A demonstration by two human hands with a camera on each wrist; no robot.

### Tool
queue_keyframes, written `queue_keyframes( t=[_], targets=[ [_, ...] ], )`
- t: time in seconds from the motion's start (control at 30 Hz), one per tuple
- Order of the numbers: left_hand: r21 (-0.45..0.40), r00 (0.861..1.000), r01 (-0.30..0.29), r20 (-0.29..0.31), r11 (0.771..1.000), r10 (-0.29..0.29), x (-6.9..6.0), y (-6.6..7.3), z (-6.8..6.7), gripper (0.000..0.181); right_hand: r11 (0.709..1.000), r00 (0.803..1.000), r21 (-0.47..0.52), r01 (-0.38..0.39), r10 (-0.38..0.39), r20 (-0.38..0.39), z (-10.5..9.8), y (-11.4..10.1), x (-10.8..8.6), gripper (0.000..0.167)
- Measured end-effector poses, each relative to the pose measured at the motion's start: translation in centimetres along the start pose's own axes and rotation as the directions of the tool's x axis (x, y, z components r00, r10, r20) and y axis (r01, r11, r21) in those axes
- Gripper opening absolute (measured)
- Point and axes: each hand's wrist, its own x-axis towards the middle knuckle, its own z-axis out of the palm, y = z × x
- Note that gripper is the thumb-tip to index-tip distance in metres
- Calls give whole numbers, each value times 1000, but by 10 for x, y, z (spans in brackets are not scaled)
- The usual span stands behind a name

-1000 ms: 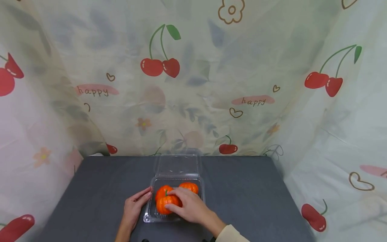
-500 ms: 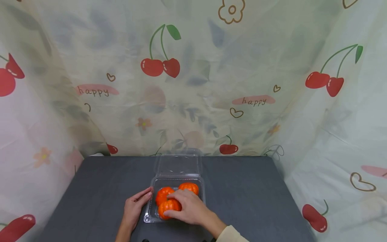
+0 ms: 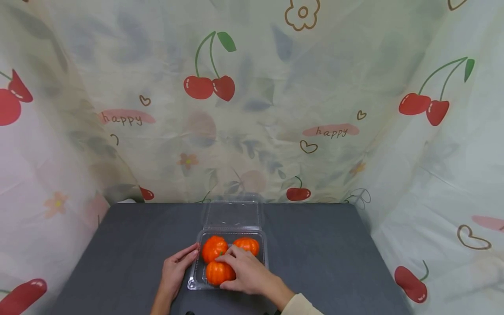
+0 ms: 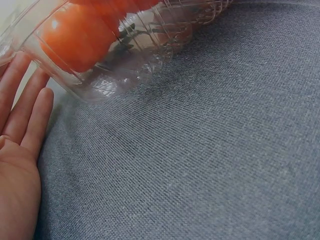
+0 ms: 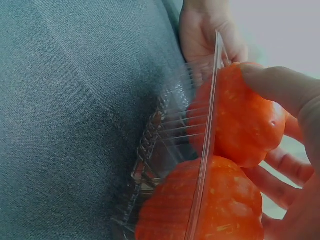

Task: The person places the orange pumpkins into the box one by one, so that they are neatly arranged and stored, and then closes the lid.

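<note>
An open clear plastic clamshell box (image 3: pixel 193 282) holds three small ribbed orange pumpkins: a back-left pumpkin (image 3: pixel 214 248), a back-right pumpkin (image 3: pixel 248 246) and a front pumpkin (image 3: pixel 218 273). My right hand (image 3: pixel 250 273) grips the front pumpkin from its right side, fingers over the back and thumb low at the front. In the right wrist view the thumb (image 5: pixel 275 82) lies against that orange skin. My left hand (image 3: pixel 175 269) touches the box's left side with nearly straight fingers. Through the clear wall in the left wrist view, green stem parts (image 4: pixel 125 40) show beneath the pumpkins.
The hinged clear lid (image 3: pixel 233 214) lies back behind the box. Everything stands on a dark grey cloth-covered table (image 3: pixel 311 245). A cherry-printed curtain (image 3: pixel 252 131) encloses the back and both sides.
The front pumpkin has shifted toward the box's near side, away from the back-left one, which now shows more. My right fingers have slid rightward on it. The left hand stays put.
</note>
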Motion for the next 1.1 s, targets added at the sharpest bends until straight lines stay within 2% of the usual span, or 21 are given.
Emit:
queue_keyframes(
  t=[0.27, 0.5, 0.7, 1.1],
  targets=[
    [16, 1000, -7, -15, 1000, 7, -1, 1, 1, 51, 1000, 998, 0, -5, 5, -56, 3, -2, 1, 53],
    [30, 999, 53, -9, 998, -53, 0, 1, 0, 56, 1000, 996, 11, -8, 8, -90, 3, -3, 2, 49],
    [37, 998, 55, -9, 998, -55, 0, 0, 0, 57, 999, 992, -46, -24, 18, -124, 4, -4, 2, 49],
    [18, 999, 41, -8, 999, -41, 1, 1, -1, 53, 993, 999, -110, -52, 52, -1, 3, -10, 9, 47]
  ],
)
